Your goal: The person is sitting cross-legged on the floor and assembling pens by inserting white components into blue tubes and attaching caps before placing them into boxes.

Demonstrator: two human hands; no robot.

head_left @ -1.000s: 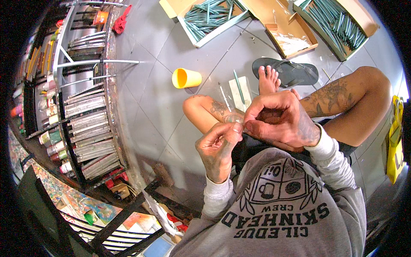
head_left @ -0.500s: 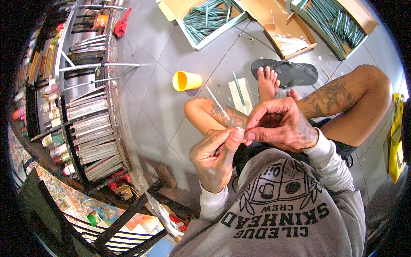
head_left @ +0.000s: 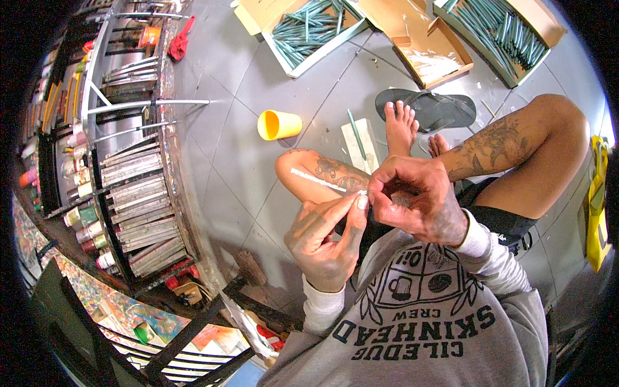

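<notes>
A narrow strip with white lettering, apparently clear film [head_left: 319,181], extends over my bent leg, its inner end at my fingertips. My left hand [head_left: 325,242] pinches that end between thumb and index finger. Right beside it, my right hand [head_left: 416,200] is closed in a pinch, thumb and forefinger meeting at the same end; what exactly lies between them is too small to see. Beyond my hands, a dark teal pencil-like stick [head_left: 356,134] rests on a pale flat piece [head_left: 367,138] on the floor.
A yellow cup [head_left: 279,125] lies tipped beyond my left knee. Open cardboard boxes of teal sticks [head_left: 313,32] [head_left: 500,35] stand ahead, with a tray of white slips [head_left: 435,62] between. A black flip-flop [head_left: 425,109] is by my foot. A cluttered shelf [head_left: 132,168] lines the left.
The lettered strip has swung down and leftward, now lying flatter across my leg. My right hand has turned slightly and its fingers have curled rounder; my left hand has barely moved.
</notes>
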